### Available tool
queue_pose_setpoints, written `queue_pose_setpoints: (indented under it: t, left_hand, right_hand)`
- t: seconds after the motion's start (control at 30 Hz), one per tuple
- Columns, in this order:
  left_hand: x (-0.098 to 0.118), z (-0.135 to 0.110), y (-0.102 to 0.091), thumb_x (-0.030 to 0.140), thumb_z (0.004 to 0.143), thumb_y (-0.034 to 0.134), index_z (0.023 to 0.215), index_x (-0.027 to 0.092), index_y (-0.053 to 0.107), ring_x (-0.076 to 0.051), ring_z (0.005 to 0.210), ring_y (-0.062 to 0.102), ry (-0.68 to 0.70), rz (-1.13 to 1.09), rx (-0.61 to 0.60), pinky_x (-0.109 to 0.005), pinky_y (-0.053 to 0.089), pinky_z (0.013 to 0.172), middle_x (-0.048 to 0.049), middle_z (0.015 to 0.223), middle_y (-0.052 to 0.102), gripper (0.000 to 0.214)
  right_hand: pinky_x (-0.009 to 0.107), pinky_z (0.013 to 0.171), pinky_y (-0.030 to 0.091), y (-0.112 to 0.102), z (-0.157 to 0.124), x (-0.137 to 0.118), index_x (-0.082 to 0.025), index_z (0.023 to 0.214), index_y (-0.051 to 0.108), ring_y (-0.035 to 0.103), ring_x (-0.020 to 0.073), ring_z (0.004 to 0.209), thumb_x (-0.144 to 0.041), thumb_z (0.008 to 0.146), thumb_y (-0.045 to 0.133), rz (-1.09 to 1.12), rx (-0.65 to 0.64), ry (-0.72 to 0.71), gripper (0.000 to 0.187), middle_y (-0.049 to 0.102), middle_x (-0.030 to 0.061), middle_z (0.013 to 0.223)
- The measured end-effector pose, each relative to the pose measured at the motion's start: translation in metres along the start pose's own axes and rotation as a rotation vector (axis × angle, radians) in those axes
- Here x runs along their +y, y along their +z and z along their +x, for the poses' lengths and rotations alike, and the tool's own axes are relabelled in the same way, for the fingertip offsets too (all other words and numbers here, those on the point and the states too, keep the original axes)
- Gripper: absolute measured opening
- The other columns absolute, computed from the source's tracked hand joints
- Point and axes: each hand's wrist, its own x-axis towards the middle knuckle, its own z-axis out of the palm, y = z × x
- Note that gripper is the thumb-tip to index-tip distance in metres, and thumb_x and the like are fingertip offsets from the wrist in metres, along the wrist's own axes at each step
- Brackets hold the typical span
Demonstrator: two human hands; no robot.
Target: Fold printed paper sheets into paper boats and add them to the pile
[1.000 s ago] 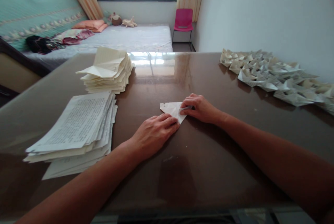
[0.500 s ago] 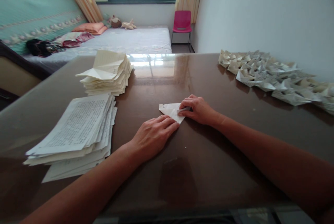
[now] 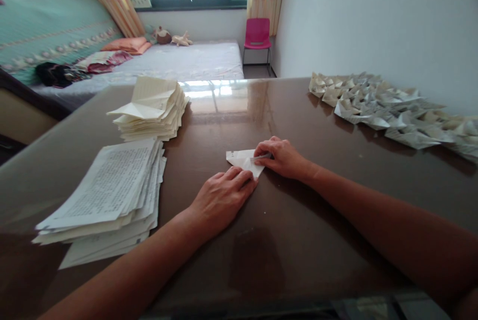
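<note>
A small folded piece of printed paper (image 3: pixel 241 159), triangular in outline, lies on the glossy brown table (image 3: pixel 269 240) in front of me. My left hand (image 3: pixel 220 198) rests flat on its near corner with the fingers stretched out. My right hand (image 3: pixel 282 157) presses on its right edge, fingers curled around a thin grey object (image 3: pixel 261 157) that I cannot identify.
A stack of flat printed sheets (image 3: pixel 108 195) lies at the left, with a pile of partly folded sheets (image 3: pixel 151 108) behind it. Several finished folded paper pieces (image 3: pixel 388 108) line the wall at the right. Beyond the table are a bed (image 3: pixel 175 58) and a pink chair (image 3: pixel 257 36).
Both hands stay on the folded paper, almost unmoved. The view has tilted slightly, so everything sits a little lower and further left in the picture.
</note>
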Motion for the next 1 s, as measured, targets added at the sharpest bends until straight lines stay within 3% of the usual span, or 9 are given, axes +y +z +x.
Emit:
queue_pose_setpoints:
  t: [0.17,0.33,0.5,0.77,0.9,1.0]
  left_hand:
    - [-0.001,-0.001,0.001,0.025,0.096,0.042,0.126,0.026,0.055,-0.021,0.117,0.049,0.007,0.007,0.032,-0.034,0.049,0.088,-0.0030,0.131,0.056,0.033]
    - [-0.002,-0.002,0.004,0.026,0.096,0.042,0.128,0.027,0.055,-0.022,0.117,0.049,0.006,0.003,0.049,-0.035,0.049,0.088,-0.0007,0.136,0.054,0.034]
    - [-0.003,-0.003,0.008,0.026,0.096,0.043,0.129,0.025,0.054,-0.022,0.121,0.048,0.014,-0.010,0.061,-0.035,0.046,0.093,-0.0012,0.131,0.059,0.035]
    - [-0.003,-0.004,0.007,0.025,0.095,0.045,0.130,0.026,0.053,-0.020,0.120,0.049,0.021,0.006,0.067,-0.033,0.047,0.092,-0.0018,0.137,0.054,0.036]
    - [-0.003,-0.004,0.008,0.026,0.095,0.045,0.130,0.026,0.052,-0.020,0.120,0.049,0.025,0.010,0.073,-0.033,0.048,0.089,-0.0019,0.136,0.055,0.036]
    - [-0.002,-0.003,0.007,0.026,0.095,0.047,0.130,0.025,0.053,-0.020,0.119,0.050,0.019,0.008,0.076,-0.033,0.048,0.089,-0.0024,0.135,0.056,0.036]
  right_hand:
    - [0.032,0.079,0.039,0.000,0.000,0.002,-0.024,0.093,0.067,0.055,0.0192,0.088,-0.030,0.083,0.065,-0.008,0.009,0.022,0.013,0.069,0.0009,0.084]
    - [0.037,0.086,0.039,-0.007,-0.008,-0.010,-0.025,0.098,0.069,0.050,0.0233,0.103,-0.026,0.088,0.059,-0.178,0.112,-0.104,0.015,0.065,0.0051,0.107]
    - [0.032,0.089,0.042,-0.011,-0.018,-0.027,-0.021,0.110,0.068,0.053,0.0191,0.096,-0.011,0.089,0.047,-0.166,-0.110,-0.395,0.031,0.064,0.0076,0.107]
    - [0.030,0.081,0.042,-0.026,-0.013,-0.005,-0.021,0.100,0.073,0.056,0.0194,0.088,-0.010,0.087,0.049,-0.278,-0.155,-0.253,0.029,0.067,0.0083,0.097]
    - [0.030,0.081,0.040,-0.031,-0.016,-0.016,-0.022,0.101,0.073,0.056,0.0201,0.089,-0.010,0.085,0.053,-0.337,-0.216,-0.315,0.028,0.067,0.0077,0.094]
    - [0.031,0.077,0.040,-0.032,-0.017,-0.023,-0.023,0.097,0.073,0.057,0.0201,0.086,-0.012,0.085,0.053,-0.388,-0.228,-0.256,0.026,0.067,0.0077,0.093]
